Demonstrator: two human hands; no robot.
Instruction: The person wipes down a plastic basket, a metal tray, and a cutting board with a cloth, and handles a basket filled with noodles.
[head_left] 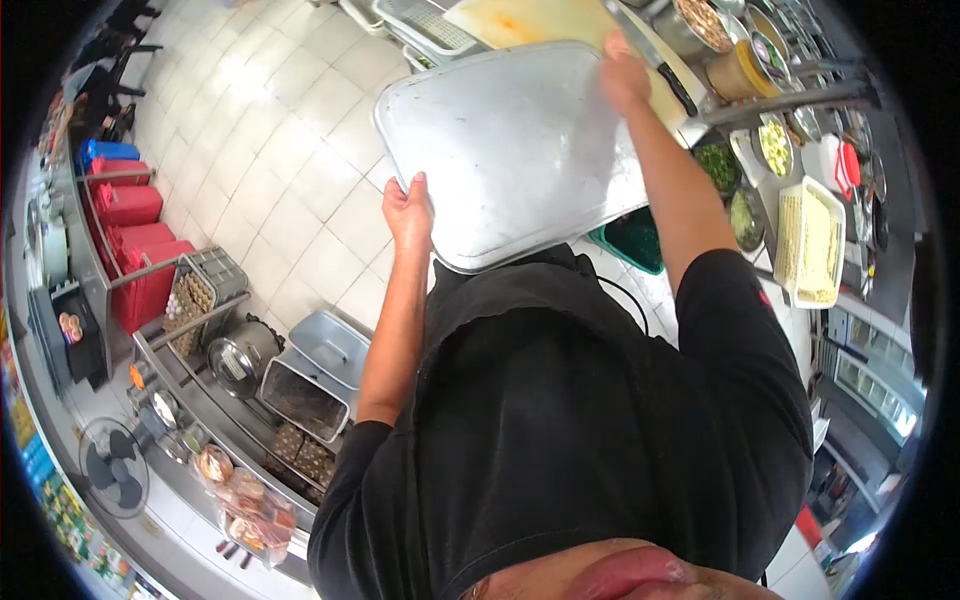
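Note:
A large metal tray (510, 150), rectangular with rounded corners, is held in front of my body, its broad grey face toward the camera. My left hand (408, 208) grips its left edge, thumb on the rim. At the upper right edge, my right hand (624, 78) is closed on the tray, its fingertips partly hidden. Just beyond that hand, a knife (676, 88) with a black handle lies on a pale cutting board (540, 20). The tray covers part of the board.
On the right counter are a white basket (808, 245) of pale food, a bowl of yellow pieces (774, 145) and chopped greens (716, 165). A green bin (632, 240) stands below. To the left are a pot (240, 360), egg trays (190, 308) and a fan (112, 466).

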